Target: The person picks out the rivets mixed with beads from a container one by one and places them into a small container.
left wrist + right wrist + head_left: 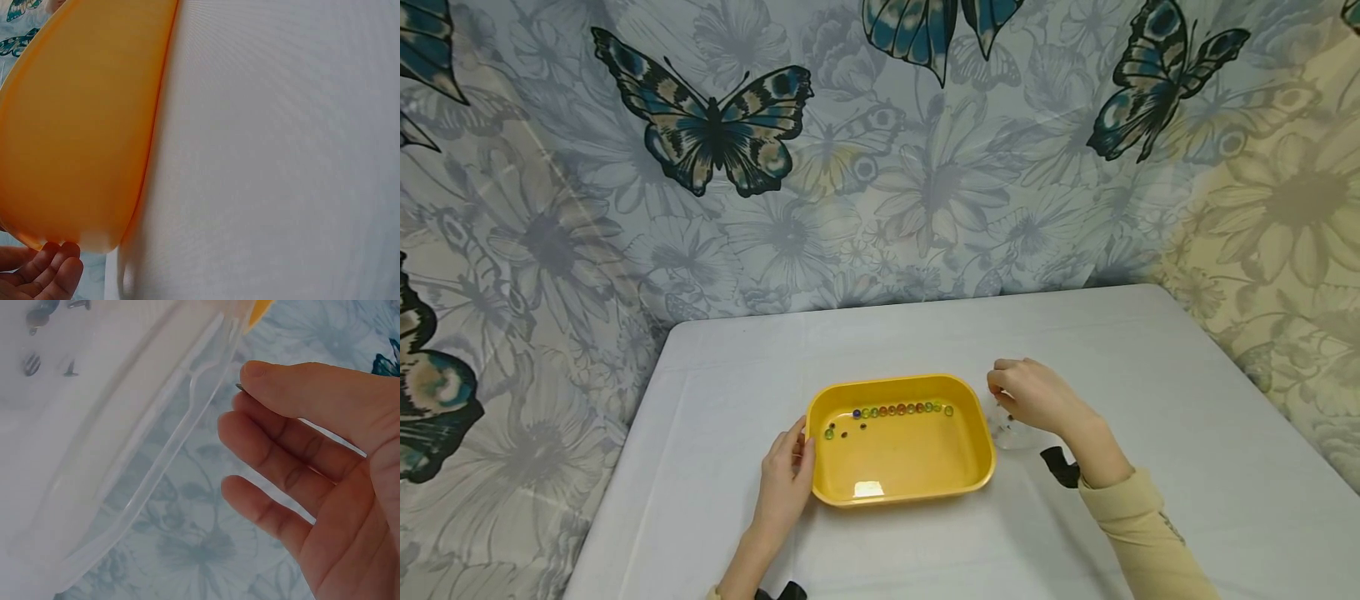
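Note:
My left hand (790, 471) holds the left end of a yellow tray (917, 496); its fingertips touch the tray's outer wall in the left wrist view. Inside the tray, a row of glass marbles (902, 409), blue, green and amber, runs near the far side. A lone green marble (829, 434) lies at the left among a few small dark pieces (844, 434). Right of the tray, my right hand (1037, 396) is raised over a clear plastic container (1017, 437). Its thumb and forefinger pinch a tiny metal piece (240, 387), mostly hidden by the fingertips.
Several small metal tacks or screws (70, 369) lie in the clear container. A white cloth covers the table (745, 358). Behind it hangs a butterfly-patterned curtain (865, 242). Black straps (1060, 467) sit at the wrists.

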`<state>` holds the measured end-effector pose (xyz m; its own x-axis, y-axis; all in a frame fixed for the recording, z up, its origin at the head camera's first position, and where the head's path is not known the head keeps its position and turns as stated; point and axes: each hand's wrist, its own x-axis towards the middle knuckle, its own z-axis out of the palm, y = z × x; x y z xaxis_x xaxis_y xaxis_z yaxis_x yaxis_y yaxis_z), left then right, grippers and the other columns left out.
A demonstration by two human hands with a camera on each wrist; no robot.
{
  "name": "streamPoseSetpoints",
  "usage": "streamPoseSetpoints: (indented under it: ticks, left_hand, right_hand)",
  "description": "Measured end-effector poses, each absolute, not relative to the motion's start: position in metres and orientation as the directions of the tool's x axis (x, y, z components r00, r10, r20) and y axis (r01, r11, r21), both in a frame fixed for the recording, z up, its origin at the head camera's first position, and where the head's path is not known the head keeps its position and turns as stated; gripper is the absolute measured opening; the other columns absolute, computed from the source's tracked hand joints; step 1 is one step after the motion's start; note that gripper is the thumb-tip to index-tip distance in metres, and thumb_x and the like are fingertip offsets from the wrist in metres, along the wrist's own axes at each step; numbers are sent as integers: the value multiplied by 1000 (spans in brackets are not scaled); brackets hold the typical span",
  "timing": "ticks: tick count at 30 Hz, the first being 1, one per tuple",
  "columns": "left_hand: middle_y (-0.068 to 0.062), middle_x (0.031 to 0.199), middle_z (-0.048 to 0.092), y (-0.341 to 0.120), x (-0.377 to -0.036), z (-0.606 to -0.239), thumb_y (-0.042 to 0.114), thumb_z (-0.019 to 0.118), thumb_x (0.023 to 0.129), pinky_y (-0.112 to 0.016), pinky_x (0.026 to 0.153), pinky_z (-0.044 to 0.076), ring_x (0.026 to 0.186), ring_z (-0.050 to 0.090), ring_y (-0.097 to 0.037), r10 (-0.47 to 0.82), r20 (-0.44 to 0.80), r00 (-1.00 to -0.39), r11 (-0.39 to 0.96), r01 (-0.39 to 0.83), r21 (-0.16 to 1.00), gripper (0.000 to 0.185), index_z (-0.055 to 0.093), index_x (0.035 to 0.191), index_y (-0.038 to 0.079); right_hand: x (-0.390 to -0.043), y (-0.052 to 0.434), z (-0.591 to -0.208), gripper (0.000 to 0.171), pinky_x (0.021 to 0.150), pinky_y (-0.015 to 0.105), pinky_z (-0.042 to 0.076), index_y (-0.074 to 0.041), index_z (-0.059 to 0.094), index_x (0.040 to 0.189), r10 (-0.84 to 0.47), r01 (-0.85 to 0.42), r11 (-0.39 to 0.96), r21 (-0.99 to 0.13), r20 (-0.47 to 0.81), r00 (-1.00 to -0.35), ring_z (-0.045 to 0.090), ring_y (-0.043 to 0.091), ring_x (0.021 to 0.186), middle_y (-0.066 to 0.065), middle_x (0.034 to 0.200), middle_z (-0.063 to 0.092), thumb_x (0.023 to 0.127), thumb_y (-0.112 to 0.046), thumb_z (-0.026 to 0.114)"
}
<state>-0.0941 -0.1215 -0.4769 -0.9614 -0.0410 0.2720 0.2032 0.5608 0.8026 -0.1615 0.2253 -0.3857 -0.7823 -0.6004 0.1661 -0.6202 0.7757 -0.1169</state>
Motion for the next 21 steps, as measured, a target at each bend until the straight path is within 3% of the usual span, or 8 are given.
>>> streamPoseSetpoints:
  ticks: [16, 21]
  left_hand:
    - [-3, 86, 53, -121, -94, -477, 7, 54, 93, -23, 67, 50, 76, 50, -12, -40, 290, -956, 556, 220, 802, 37, 50, 128, -6]
    - [-3, 87, 52, -121, -95, -475, 8, 53, 93, -23, 68, 50, 77, 50, -12, -41, 264, -964, 551, 199, 811, 38, 50, 129, -5]
  right_hand:
    - [-156, 237, -390, 26, 58, 30, 37, -13, 55, 65, -566, -585, 803, -115, 163, -808, 37, 8, 56, -5, 63, 43, 73, 6, 71]
    - [-155, 241, -391, 19, 60, 33, 42, -10, 60, 71, -541, -552, 828, -94, 124, -832, 45, 11, 59, -3, 68, 50, 72, 4, 73]
